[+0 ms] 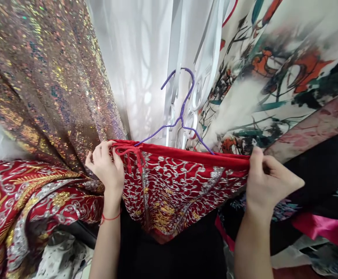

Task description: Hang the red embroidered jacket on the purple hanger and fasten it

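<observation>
A red skirt [169,186] with silver and gold embroidery is stretched between my two hands by its plain red waistband. My left hand [106,164] is closed on the waistband's left end, beside a tied red drawstring bow. At the right end, my right hand [266,180] pinches the band between thumb and fingers. A purple wire hanger [182,112] stands up behind the waistband, its hook in front of a white ornamental rack. The hanger's lower part is hidden inside or behind the skirt; I cannot tell which.
Sequined fabric [49,77] hangs at the left, above a heap of red embroidered cloth [26,205]. White curved metalwork [199,77] rises behind the hanger. Floral-print fabric [288,69] hangs at the right, with black cloth and a pink ribbon [326,232] lower down.
</observation>
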{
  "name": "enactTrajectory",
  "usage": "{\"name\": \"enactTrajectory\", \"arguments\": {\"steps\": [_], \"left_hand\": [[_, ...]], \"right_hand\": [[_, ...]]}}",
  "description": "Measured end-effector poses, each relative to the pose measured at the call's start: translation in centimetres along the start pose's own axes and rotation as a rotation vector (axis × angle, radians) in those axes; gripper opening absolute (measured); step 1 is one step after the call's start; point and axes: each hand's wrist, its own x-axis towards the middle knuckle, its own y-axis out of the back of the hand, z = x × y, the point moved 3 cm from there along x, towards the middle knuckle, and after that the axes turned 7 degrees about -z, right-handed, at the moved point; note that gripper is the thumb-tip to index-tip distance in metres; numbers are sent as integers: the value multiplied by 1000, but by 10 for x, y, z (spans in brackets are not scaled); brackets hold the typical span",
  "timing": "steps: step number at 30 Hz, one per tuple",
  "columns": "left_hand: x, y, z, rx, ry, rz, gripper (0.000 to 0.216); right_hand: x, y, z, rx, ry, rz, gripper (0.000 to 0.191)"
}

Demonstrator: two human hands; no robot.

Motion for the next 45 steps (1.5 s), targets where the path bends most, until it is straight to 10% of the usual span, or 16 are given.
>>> {"name": "enactTrajectory", "arguments": {"steps": [10, 17, 22, 32, 39, 45], "left_hand": [[2, -14, 7, -121, -21, -149, 27], [-13, -6, 15, -142, -27, -156, 52], [-31, 10, 15, -226, -118, -191, 58], [-71, 80, 22, -336, -276, -465, 33], [-73, 151, -10, -156, -307, -236, 20], [-81, 212, -89, 383, 90, -328, 79]], "right_hand": [[-27, -37, -57, 117, 298, -140, 16], [-61, -77, -137, 404, 619, -501, 33], [-67, -108, -170, 182, 673, -477, 28], [-88, -99, -194, 154, 792, -394, 20], [-117, -75, -256, 295, 843, -563, 22], [-158, -55, -330, 208, 1093, -801, 26]]}}
